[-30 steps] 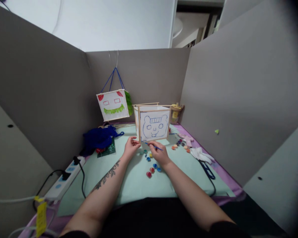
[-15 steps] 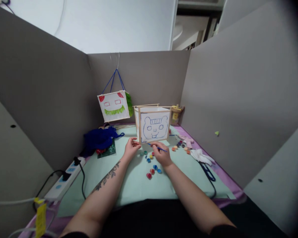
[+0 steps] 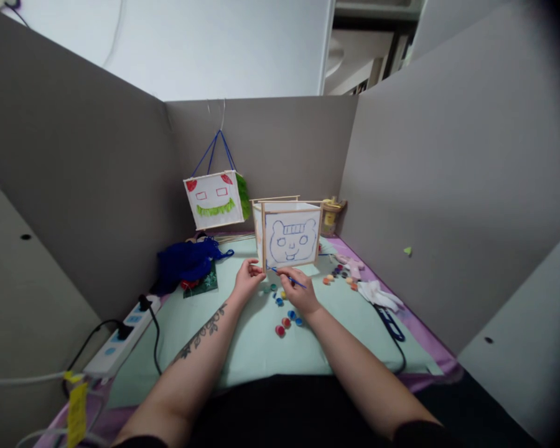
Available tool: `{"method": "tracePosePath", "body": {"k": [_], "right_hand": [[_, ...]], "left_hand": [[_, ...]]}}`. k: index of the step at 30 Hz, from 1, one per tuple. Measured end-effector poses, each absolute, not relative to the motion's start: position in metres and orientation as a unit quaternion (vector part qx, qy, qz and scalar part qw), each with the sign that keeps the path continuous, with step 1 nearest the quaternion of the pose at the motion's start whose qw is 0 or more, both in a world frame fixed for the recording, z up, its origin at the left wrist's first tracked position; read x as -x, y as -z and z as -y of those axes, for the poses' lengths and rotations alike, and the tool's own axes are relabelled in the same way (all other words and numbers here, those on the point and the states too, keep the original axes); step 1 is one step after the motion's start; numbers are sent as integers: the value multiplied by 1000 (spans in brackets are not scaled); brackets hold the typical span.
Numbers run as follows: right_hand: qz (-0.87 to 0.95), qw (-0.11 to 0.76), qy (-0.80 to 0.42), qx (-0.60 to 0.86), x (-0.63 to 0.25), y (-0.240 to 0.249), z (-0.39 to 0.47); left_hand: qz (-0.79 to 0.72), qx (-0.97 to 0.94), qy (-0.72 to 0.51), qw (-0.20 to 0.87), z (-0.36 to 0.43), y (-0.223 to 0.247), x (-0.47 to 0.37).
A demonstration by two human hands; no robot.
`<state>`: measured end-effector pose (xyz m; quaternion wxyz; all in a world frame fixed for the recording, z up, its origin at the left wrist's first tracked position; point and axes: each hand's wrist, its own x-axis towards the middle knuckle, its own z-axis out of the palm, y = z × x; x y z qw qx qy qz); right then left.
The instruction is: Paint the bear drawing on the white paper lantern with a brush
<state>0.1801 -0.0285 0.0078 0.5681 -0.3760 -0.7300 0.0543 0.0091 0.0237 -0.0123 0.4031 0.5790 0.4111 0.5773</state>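
Flat grey panels (image 3: 289,146) stand behind a white, stick-framed box (image 3: 292,238).

Single head-worn view, looking forward and down across nearby table (image 3: 270,354).

Impossible to read even 1 word, brand, number or sign. Too small and blurred to make out any print on the yellow tag (image 3: 78,414) near the power strip (image 3: 99,362), or on the yellowish container (image 3: 330,219) at the back.

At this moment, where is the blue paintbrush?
In the head view, the blue paintbrush is near the centre, in the right hand, its tip near the lower left corner of the wood-framed lantern's front panel.
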Motion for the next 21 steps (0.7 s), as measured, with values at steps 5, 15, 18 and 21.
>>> {"method": "tracePosePath", "body": {"k": [5,15,18,21], "right_hand": [[737,557,-65,378,-180,-8,27],[734,552,-71,388,-181,-9,29],[731,557,-73,388,-181,-9,28],[726,560,-70,392,-182,-8,27]], "left_hand": [[-415,-585,-573,396,-24,13,-9],[-413,-589,-575,390,-26,15,-8],[-417,-585,-574,392,-25,14,-9],[-418,-585,-573,392,-25,14,-9]]}}
